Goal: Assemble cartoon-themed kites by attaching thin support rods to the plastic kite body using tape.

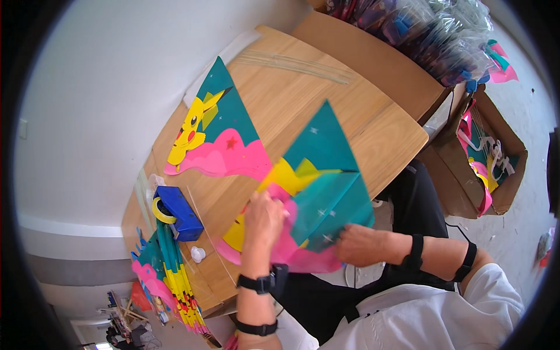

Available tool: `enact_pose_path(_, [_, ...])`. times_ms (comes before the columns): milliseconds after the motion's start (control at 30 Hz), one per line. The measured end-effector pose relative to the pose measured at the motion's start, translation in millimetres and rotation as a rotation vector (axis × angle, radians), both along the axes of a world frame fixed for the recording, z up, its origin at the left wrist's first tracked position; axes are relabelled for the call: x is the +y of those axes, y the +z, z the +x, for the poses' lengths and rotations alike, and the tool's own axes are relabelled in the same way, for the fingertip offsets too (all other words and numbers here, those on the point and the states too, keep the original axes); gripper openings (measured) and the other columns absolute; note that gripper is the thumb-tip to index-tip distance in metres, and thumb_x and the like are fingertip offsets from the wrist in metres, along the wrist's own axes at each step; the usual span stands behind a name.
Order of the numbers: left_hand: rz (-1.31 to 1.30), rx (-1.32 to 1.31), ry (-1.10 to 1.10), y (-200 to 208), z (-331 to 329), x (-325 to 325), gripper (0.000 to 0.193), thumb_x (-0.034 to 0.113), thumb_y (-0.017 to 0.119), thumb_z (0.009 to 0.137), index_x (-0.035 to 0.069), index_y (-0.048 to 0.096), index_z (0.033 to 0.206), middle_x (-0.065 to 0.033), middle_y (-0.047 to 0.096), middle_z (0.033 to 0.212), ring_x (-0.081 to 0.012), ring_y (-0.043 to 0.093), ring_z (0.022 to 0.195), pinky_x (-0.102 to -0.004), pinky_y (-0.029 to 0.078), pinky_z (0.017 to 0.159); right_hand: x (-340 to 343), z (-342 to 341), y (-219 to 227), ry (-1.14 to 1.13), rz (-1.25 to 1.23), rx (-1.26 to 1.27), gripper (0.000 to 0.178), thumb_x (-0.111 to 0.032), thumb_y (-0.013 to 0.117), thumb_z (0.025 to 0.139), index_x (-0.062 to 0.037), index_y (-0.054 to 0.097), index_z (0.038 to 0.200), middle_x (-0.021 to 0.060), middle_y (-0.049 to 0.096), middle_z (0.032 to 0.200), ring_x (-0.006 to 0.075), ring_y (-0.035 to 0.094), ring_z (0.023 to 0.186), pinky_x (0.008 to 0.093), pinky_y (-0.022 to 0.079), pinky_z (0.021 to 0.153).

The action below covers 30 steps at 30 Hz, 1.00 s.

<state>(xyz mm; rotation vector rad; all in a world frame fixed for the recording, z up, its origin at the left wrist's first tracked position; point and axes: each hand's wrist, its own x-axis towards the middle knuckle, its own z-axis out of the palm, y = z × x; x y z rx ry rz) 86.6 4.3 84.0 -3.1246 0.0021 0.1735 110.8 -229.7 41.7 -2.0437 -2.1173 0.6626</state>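
A teal, pink and yellow triangular kite (326,201) with a cartoon figure lies partly folded over the table's near edge, in front of me. My left hand (265,219) is closed on its pink and yellow part, fingers pinched together. At the kite's lower right edge, my right hand (363,245) is closed on the teal fabric; its fingers are partly hidden and slightly blurred. Beyond these hands a second, similar kite (230,137) lies spread flat on the wooden table (373,116).
A blue tape dispenser (179,213) with a yellow roll stands at the left, beside a small white plastic piece (198,254). Several rolled kites (175,274) hang over the left edge. Cardboard boxes (373,52) hold bagged goods and, at the right, more kites (487,160).
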Motion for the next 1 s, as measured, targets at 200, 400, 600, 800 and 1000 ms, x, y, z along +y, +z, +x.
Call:
enact_pose_path(200, [0.17,-0.166,0.45,8,67,84,0.028,0.029,0.057,0.085,0.003,0.066,0.079,-0.0213,0.065,0.085,-0.0383,0.063,0.079,-0.0504,0.048,0.065,0,-13,-42,0.102,-0.517,0.236,0.016,-0.01,0.061,0.069,-0.0077,0.071,0.08,0.0108,0.068,0.084,0.0275,0.067,0.083,0.0411,0.051,0.066])
enact_pose_path(400, [0.143,-0.319,0.454,-2,119,104,0.023,0.024,0.059,0.085,0.002,0.065,0.085,-0.0209,0.064,0.085,-0.0403,0.062,0.082,-0.0482,0.049,0.068,1,2,-91,0.018,-0.603,0.298,0.024,-0.012,0.065,0.066,-0.0085,0.072,0.089,0.0116,0.068,0.096,0.0283,0.063,0.095,0.0369,0.048,0.081])
enact_pose_path(600, [0.032,-0.384,0.487,-2,122,71,0.039,0.008,0.064,0.079,0.001,0.052,0.114,-0.0201,0.058,0.107,-0.0376,0.058,0.098,-0.0442,0.048,0.079,3,16,-15,-0.137,-0.452,0.522,0.031,-0.012,0.063,0.074,-0.0065,0.063,0.104,0.0147,0.064,0.101,0.0295,0.06,0.096,0.0362,0.047,0.083])
enact_pose_path(800, [-0.46,-0.418,-0.346,-18,125,-31,0.049,0.009,0.057,0.084,0.003,0.043,0.131,-0.0184,0.045,0.134,-0.0343,0.04,0.126,-0.0402,0.033,0.104,-31,29,9,-0.941,0.455,0.262,0.021,-0.005,0.063,0.077,0.0009,0.058,0.096,0.0166,0.057,0.088,0.0349,0.057,0.084,0.0394,0.048,0.073])
enact_pose_path(1000, [-0.396,-0.102,-0.502,-50,155,-103,0.056,0.033,0.044,0.093,0.009,0.029,0.142,-0.0124,0.028,0.148,-0.0278,0.023,0.137,-0.0469,0.018,0.112,-29,75,2,-1.124,0.451,-0.244,0.049,-0.011,0.065,0.074,0.0126,0.048,0.113,0.0263,0.043,0.125,0.0383,0.039,0.121,0.0431,0.033,0.103])
